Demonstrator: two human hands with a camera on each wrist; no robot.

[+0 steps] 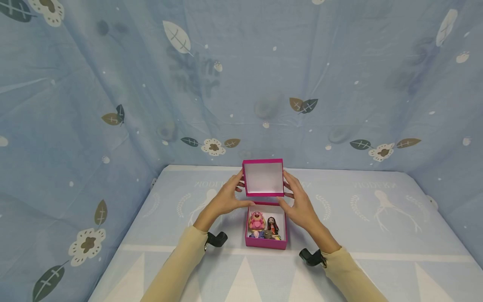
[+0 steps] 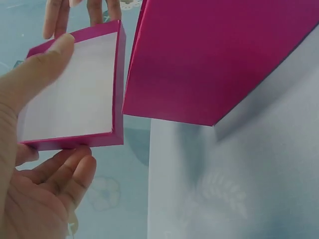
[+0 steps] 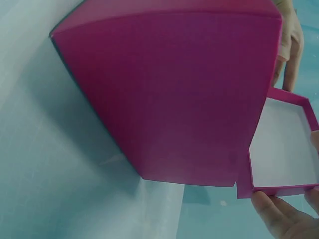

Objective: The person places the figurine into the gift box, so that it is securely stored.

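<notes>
A pink box lid (image 1: pixel 263 179), white inside, is held upright with its hollow side facing me. My left hand (image 1: pixel 226 197) grips its left side and my right hand (image 1: pixel 299 204) its right side. Just below and in front of the lid, an uncovered pink box (image 1: pixel 266 243) sits on the table. Inside it are a pink bear figure (image 1: pixel 257 221), a doll with long dark hair (image 1: pixel 272 225) and small purple and grey-green pieces, only partly seen. Both wrist views show the lid (image 2: pixel 75 94) beyond the box's outer wall (image 3: pixel 174 94).
The pale blue and white patterned table (image 1: pixel 377 243) spreads out on both sides of the box. A blue curtain with leaves and flowers (image 1: pixel 241 84) hangs behind it and along the sides. Black wrist devices (image 1: pixel 217 239) are strapped at both sleeves.
</notes>
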